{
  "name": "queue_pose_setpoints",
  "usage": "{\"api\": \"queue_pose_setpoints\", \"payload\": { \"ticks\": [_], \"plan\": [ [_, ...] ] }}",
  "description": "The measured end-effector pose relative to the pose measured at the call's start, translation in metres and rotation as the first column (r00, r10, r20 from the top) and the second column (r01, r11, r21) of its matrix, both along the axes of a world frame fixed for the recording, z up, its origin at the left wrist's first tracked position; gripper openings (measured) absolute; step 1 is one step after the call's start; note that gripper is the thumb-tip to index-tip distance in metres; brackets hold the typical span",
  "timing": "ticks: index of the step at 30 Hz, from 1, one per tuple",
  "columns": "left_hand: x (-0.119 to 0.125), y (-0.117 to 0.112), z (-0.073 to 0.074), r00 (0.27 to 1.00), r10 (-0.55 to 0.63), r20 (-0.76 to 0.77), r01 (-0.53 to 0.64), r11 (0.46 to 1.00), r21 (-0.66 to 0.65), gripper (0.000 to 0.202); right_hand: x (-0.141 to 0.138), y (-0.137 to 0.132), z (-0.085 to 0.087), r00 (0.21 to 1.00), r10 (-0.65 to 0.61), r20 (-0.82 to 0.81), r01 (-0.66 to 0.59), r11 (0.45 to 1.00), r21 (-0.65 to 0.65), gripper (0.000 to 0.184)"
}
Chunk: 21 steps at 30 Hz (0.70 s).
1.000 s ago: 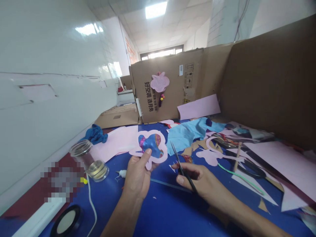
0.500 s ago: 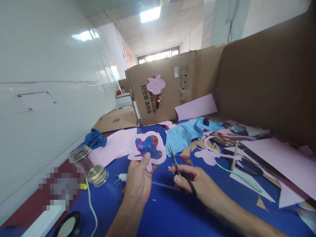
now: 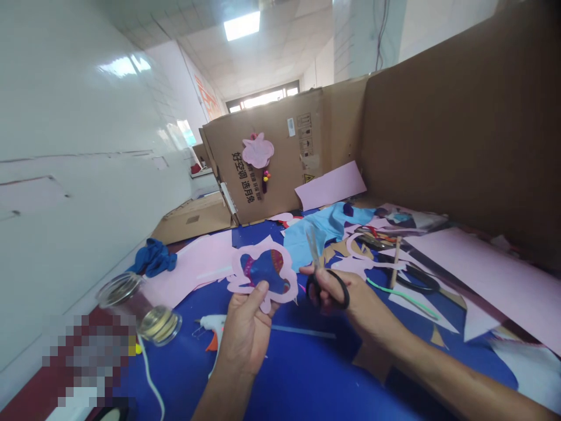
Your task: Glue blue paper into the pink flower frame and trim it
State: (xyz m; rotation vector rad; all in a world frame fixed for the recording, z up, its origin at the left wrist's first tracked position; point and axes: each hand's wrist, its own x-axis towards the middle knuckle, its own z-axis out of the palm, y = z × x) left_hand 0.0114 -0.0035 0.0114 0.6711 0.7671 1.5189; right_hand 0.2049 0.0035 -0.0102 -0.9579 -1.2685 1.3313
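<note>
Blue table [image 3: 302, 374] beneath everything, with a clear jar [image 3: 138, 307] tipped on its side, a yellowish coil [image 3: 160, 324] at its closed end. Above the table, a pink-edged cutout [image 3: 265, 272], probably light and floppy, best held near its stiffer middle, pinched at the lower edge by the thumb and fingers of the left hand [image 3: 248, 327]. Right hand [image 3: 339, 298] curled through the loops of the scissors [image 3: 316, 263], blades upright.
</note>
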Motion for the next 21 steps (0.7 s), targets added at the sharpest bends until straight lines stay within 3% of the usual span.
{"api": "queue_pose_setpoints", "payload": {
  "ticks": [4, 11, 21],
  "plan": [
    [0.003, -0.001, -0.001, 1.000, -0.001, -0.009, 0.002, 1.000, 0.008, 0.033, -0.003, 0.000, -0.002, 0.999, 0.000, -0.050, 0.001, 1.000, 0.016, 0.036],
    [0.010, -0.004, -0.007, 0.996, -0.054, -0.064, 0.054, 0.998, 0.012, 0.036, -0.013, -0.003, 0.001, 0.961, -0.057, -0.269, 0.084, 0.992, 0.091, 0.051],
    [0.019, -0.007, -0.013, 0.987, -0.125, -0.103, 0.125, 0.992, -0.006, 0.031, -0.010, -0.001, -0.003, 0.969, -0.105, -0.224, 0.131, 0.986, 0.104, 0.046]
  ]
}}
